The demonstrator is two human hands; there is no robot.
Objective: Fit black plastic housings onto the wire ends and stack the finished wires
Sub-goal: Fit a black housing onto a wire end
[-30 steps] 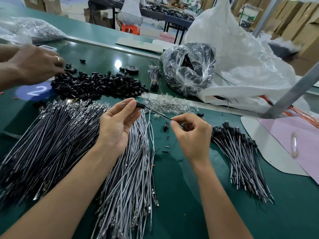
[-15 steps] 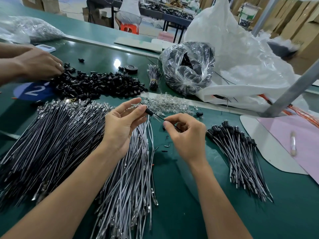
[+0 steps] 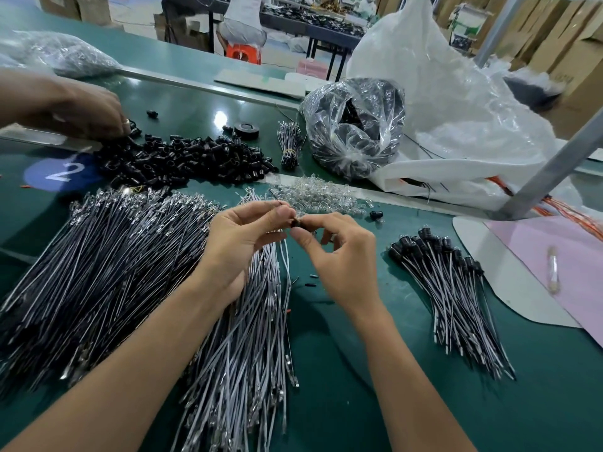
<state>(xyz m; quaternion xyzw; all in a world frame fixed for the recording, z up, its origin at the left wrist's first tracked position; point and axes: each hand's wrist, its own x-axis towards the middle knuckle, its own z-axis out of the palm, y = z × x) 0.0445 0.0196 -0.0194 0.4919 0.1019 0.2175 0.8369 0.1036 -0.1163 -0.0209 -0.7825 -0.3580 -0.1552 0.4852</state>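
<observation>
hands: left hand (image 3: 241, 246) and right hand (image 3: 342, 259) now fingertip to fingertip, both pinching the housing (image 3: 296, 222) above the loose wires (image 3: 248, 337) | change: gap of 1 s ago closes, wire seemingly seated (mostly hidden) | next: stack (image 3: 450, 295) at right

The tabletop (image 3: 326, 402) is dark green and carries a round blue sticker (image 3: 62, 172) with a white 2. The heap of housings (image 3: 186, 158) and the single housing (image 3: 297, 223) at the fingertips are black, the loose wires (image 3: 241, 353) pale grey with silvery ends, the finished wires (image 3: 453, 298) streaked black and white under black caps. The sheet (image 3: 580, 256) is pink, the big bag (image 3: 456, 109) white, the far wires (image 3: 580, 220) orange.
</observation>
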